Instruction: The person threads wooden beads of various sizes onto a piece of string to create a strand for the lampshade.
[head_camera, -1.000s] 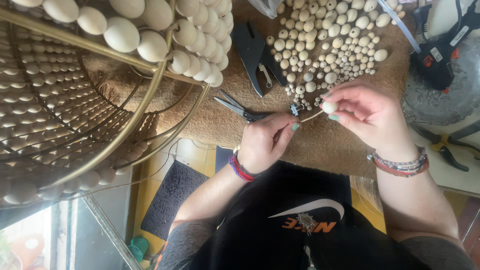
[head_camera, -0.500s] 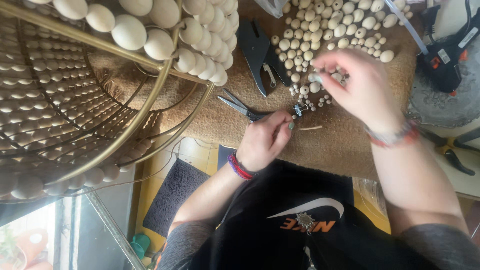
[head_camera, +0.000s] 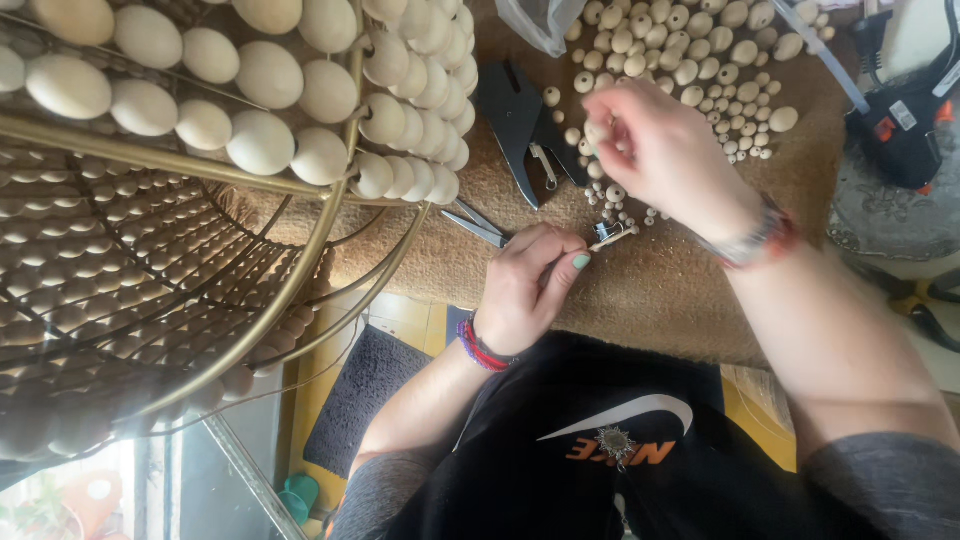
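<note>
Wooden bead (head_camera: 596, 131) sat pinched in my right hand (head_camera: 665, 160) at one o'clock; left hand (head_camera: 528, 285) fingers gripped a thin stick (head_camera: 606, 240).

A brown woven mat (head_camera: 640, 290) covers the work surface. At about one o'clock on it lies a loose scatter of pale wooden beads (head_camera: 690, 60) (large and small mixed). Black pliers (head_camera: 520, 120) lie at twelve o'clock, just beside the beads. A small metal clip (head_camera: 610, 232) sits near the centre, with tiny beads around it.
</note>
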